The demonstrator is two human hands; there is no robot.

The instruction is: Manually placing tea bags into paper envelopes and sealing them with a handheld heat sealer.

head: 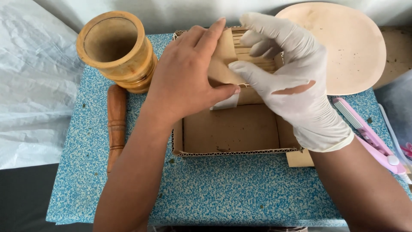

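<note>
One brown paper piece (223, 60) is sitting over one cardboard box (231, 133) on the desk (214, 189), both hands pinching it: bare left hand (184, 73), gloved right hand (292, 73), each grip clamping it. One wooden mortar (116, 49), one pestle (116, 124) are lying left.

Bright, even daylight; soft shadows under hands; sharp focus; slight wide-angle stretch at edges.

Single head-worn view, looking steeply down, close over the table (206, 193), facing forward
</note>
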